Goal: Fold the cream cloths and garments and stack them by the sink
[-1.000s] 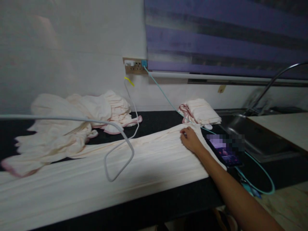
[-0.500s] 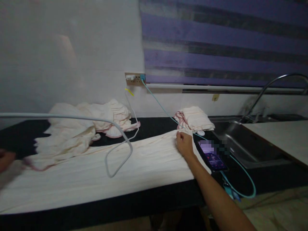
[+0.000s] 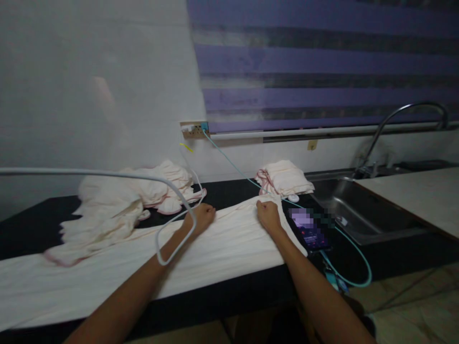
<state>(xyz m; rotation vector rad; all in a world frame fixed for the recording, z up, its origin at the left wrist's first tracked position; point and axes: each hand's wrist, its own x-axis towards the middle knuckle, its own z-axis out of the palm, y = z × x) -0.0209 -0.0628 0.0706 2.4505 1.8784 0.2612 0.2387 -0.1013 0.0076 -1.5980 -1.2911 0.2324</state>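
A long cream cloth [image 3: 229, 253] lies stretched lengthwise along the dark countertop [image 3: 229, 291]. My right hand [image 3: 268, 215] is closed on the cloth close to its right end, near the far edge. Farther left, my left hand [image 3: 201, 218] has its fingers curled in at the same far edge, pinching the fabric there. My left forearm crosses over the cloth. A heap of crumpled cream cloth with pink trim [image 3: 111, 200] sits behind, to the left. Behind my right hand is a folded cream cloth with pink edging [image 3: 289, 177].
A lit phone [image 3: 308, 231] lies right of the cloth, with a teal cable [image 3: 366, 267] running from it. A steel sink [image 3: 358, 210] with a tall faucet [image 3: 380, 129] is at the right. One grey cable [image 3: 172, 184] hangs across the left foreground. A wall socket [image 3: 193, 129] holds plugs.
My left hand has come from the far left edge to the middle of the cloth's far side. My right hand stays near the right end. The view has shifted slightly.
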